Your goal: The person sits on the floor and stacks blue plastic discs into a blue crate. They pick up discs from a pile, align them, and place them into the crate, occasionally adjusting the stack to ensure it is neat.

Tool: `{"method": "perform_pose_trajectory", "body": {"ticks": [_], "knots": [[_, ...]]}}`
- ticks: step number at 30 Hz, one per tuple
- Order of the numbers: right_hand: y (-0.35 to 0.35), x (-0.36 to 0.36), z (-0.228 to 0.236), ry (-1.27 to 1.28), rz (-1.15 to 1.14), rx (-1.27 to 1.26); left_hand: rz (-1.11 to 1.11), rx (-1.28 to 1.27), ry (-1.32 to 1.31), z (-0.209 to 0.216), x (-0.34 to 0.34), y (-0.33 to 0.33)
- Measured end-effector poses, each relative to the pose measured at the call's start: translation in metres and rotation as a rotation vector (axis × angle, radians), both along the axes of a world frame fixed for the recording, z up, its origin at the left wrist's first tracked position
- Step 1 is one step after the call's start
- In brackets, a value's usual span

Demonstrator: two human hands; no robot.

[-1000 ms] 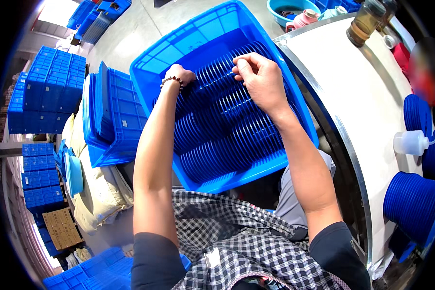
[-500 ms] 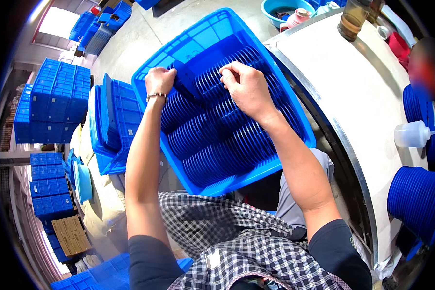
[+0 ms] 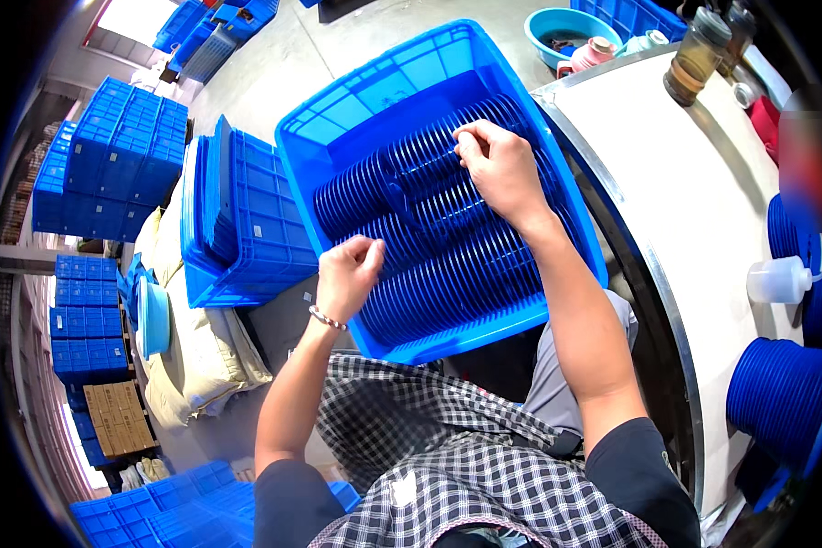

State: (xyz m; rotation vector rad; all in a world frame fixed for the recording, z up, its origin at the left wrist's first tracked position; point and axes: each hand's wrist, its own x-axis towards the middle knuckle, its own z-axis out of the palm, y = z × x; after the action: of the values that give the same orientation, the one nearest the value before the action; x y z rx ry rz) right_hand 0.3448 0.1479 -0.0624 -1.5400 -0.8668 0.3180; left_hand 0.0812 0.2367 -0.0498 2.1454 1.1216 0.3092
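A blue plastic crate (image 3: pixel 306 164) sits tilted in front of me, holding rows of thin, dark blue round-edged discs (image 3: pixel 447 292) stood on edge. My left hand (image 3: pixel 349 274), with a beaded bracelet at the wrist, is closed above the crate's near left part, over the ends of the rows. My right hand (image 3: pixel 502 169) is pinched above the right part of the far rows. Whether either hand holds something small is hidden by the fingers. One disc (image 3: pixel 397 196) between the hands leans out of line with the others.
To the right runs a white-topped table (image 3: pixel 639 155) with a metal edge. It bears a clear squeeze bottle (image 3: pixel 779 279), a brown drink bottle (image 3: pixel 697 57) and a stack of blue discs (image 3: pixel 781 393). Left of the crate stand another blue crate (image 3: pixel 269 219) and cream sacks (image 3: pixel 201 356).
My left hand has moved nearer to me from the crate's far left, where a dark blue flat piece stood upright beside it. My right hand stays over the far rows. The view has shifted slightly.
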Motion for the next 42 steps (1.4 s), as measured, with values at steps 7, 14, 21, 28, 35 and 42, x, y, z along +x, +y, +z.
{"method": "perform_pose_trajectory", "body": {"ticks": [7,14,21,28,35,42], "knots": [[0.003,-0.016,0.005,-0.104,0.075,-0.135,0.206,0.036,-0.003,-0.013,0.045,0.052],[0.003,-0.006,-0.004,-0.054,0.026,-0.100,0.192,0.368,-0.327,0.079,0.054,0.059],[0.009,-0.025,-0.001,-0.050,0.096,-0.121,0.122,-0.088,0.145,0.005,0.075,0.086],[0.007,-0.015,-0.003,-0.068,0.065,-0.134,0.009,0.683,-0.096,0.022,0.087,0.114],[0.005,-0.019,-0.003,-0.117,0.099,-0.174,0.121,0.519,-0.189,0.017,0.084,0.095],[0.006,-0.022,0.001,-0.109,0.112,-0.140,0.138,0.817,-0.356,0.046,0.073,0.072]]}}
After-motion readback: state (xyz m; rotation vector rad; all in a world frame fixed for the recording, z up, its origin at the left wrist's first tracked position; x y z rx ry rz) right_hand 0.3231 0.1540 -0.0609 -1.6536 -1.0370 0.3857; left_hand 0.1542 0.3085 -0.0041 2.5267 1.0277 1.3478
